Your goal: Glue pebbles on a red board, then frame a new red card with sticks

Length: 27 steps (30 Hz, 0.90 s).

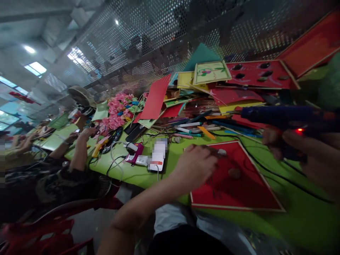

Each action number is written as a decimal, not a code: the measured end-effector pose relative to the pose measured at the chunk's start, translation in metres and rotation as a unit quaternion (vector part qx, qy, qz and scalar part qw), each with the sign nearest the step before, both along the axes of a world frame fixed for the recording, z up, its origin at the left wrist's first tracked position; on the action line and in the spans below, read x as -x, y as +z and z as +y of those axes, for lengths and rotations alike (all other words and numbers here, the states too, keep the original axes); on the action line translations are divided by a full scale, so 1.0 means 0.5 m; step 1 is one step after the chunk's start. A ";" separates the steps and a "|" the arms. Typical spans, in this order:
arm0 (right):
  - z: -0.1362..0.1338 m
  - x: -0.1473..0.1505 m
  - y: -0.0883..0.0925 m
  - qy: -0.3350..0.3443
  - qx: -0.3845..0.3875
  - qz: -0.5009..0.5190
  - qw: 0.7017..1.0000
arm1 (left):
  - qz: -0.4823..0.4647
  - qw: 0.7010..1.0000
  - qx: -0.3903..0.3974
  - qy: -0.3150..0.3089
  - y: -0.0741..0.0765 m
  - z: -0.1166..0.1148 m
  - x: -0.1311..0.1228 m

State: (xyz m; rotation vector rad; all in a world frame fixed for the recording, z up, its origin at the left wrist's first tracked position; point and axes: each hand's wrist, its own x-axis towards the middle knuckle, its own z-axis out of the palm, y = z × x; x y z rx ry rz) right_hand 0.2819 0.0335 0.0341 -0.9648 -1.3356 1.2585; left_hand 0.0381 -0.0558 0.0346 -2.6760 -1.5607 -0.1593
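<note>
A red board with pale edging lies on the green table in front of me. Two small stone-like pieces rest on it, a whitish one and a larger pinkish one. My left hand is over the board's left part, fingers curled and pressed together; what they hold, if anything, is hidden. At the right, my right hand grips a dark blue glue gun, raised above the table with its nozzle pointing left. A red light glows on the gun.
A phone and a purple power strip lie left of the board, with cables around them. Behind are markers, coloured cards and a framed red picture. A co-worker's hands are near pink flowers.
</note>
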 end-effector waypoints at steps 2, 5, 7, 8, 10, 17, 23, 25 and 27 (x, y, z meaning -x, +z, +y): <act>-0.002 0.002 0.006 -0.002 0.014 0.007 1.000 | -0.010 0.996 0.001 0.086 0.019 0.024 0.055; -0.005 0.006 0.014 -0.012 0.019 0.012 1.000 | -0.002 0.980 -0.014 0.198 0.029 0.061 0.136; -0.004 0.007 0.012 -0.015 0.021 0.013 1.000 | 0.008 0.976 -0.009 0.215 0.022 0.079 0.174; -0.002 0.007 0.010 -0.012 0.023 0.013 1.000 | 0.013 0.976 -0.002 0.216 0.016 0.086 0.187; 0.001 0.004 0.005 0.000 0.024 0.012 1.000 | 0.019 0.977 0.010 0.211 0.002 0.092 0.199; -0.010 0.010 0.019 -0.003 -0.006 0.004 1.000 | -0.005 0.979 0.015 0.204 -0.025 0.089 0.188; -0.018 0.016 0.026 -0.001 -0.019 0.008 1.000 | -0.120 0.969 0.015 0.217 -0.028 0.098 0.196; -0.015 0.013 0.022 0.001 -0.014 0.004 1.000 | -0.184 0.958 0.021 0.218 -0.026 0.103 0.193; -0.010 0.008 0.015 0.006 0.001 0.003 1.000 | -0.248 0.944 0.029 0.217 -0.023 0.109 0.181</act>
